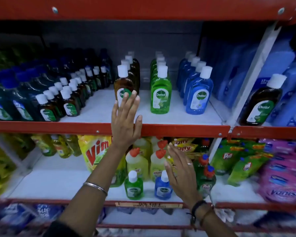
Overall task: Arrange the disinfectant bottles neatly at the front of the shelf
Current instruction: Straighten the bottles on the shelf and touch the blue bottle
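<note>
Three rows of Dettol disinfectant bottles run front to back on the white shelf (99, 108): brown (123, 84), green (161, 94) and blue (198, 96), all with white caps. The front bottles stand well back from the red shelf edge (178, 130). My left hand (126, 122) is raised in front of the brown front bottle, fingers spread, fingertips over its label, holding nothing. My right hand (179, 171) hovers lower, open, before the shelf below.
Small brown Dettol bottles (70, 103) and dark green bottles (0, 106) fill the shelf's left. A large brown bottle (261, 103) and blue bottles stand in the right bay. Below are Vim pouches (96, 151), yellow dish liquid, small green (134, 187) and blue (163, 185) Dettol bottles, and Pril packs.
</note>
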Demonstrator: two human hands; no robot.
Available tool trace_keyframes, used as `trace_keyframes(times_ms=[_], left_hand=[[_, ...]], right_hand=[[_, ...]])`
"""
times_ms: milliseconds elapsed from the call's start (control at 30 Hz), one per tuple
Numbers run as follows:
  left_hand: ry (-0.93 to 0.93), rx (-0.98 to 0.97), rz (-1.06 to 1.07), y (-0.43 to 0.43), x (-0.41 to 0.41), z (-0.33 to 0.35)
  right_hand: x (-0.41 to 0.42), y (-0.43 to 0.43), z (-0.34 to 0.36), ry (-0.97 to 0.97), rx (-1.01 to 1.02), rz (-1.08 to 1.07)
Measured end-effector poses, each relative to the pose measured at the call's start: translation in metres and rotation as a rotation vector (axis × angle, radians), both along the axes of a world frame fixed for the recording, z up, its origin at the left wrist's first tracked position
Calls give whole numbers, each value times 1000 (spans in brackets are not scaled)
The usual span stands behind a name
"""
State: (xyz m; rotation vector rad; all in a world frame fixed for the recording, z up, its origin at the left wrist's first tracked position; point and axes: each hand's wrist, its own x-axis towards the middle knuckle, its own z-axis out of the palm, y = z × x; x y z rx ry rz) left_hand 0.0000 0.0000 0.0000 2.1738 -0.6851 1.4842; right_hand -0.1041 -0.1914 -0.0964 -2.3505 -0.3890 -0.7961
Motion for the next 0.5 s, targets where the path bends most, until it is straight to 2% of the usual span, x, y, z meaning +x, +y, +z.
trace_keyframes(times_ms=[133,267,400,500], left_hand=[[129,3,128,14,19,-10],[107,109,284,15,34,-19],[52,96,338,14,37,-21],[44,98,338,14,36,-21]], right_hand=[[-3,-9,-40,266,-18,43],[1,-19,-68,511,45,117],[6,-23,-82,663,191,154],[9,-22,-74,690,296,190]])
